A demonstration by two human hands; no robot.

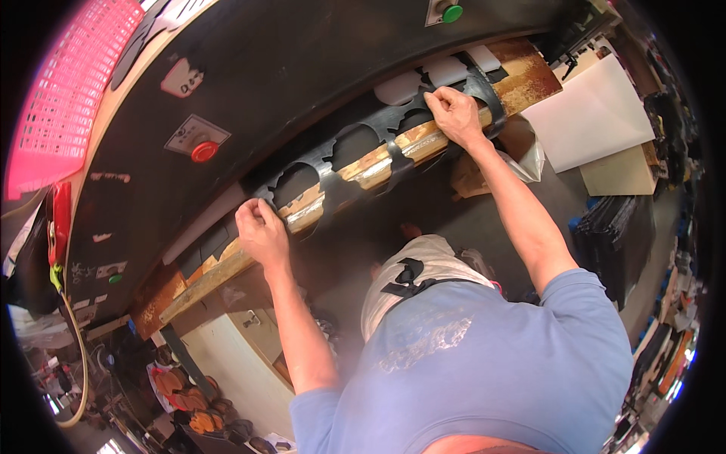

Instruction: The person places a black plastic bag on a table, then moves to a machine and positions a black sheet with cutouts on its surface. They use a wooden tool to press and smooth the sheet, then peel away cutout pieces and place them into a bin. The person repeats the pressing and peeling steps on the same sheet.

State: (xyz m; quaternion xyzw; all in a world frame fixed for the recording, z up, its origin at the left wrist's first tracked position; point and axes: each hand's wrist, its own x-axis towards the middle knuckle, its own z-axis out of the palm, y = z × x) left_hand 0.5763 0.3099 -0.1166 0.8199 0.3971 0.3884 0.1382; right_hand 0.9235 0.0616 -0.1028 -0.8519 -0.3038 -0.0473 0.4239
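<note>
A thin black sheet (335,184) with large rounded holes, like a die-cut leftover, stretches between my hands over a worn wooden ledge (204,284). My left hand (261,233) is closed on the sheet's left end, thumb and fingers pinched together. Farther off to the right, my right hand (455,115) pinches the sheet near its other end. Part of the sheet droops over the ledge's near edge, and the wood shows through the holes. Behind it, white flat pieces (398,88) lie in the opening under the black machine front (302,68).
The machine front carries a red button (204,151) and a green button (451,13). A pink basket (64,94) and a red-handled hose tool (60,227) are at the left. White sheets (594,113) and stacked black material (614,227) stand right. Brown pieces (185,393) fill a lower-left container.
</note>
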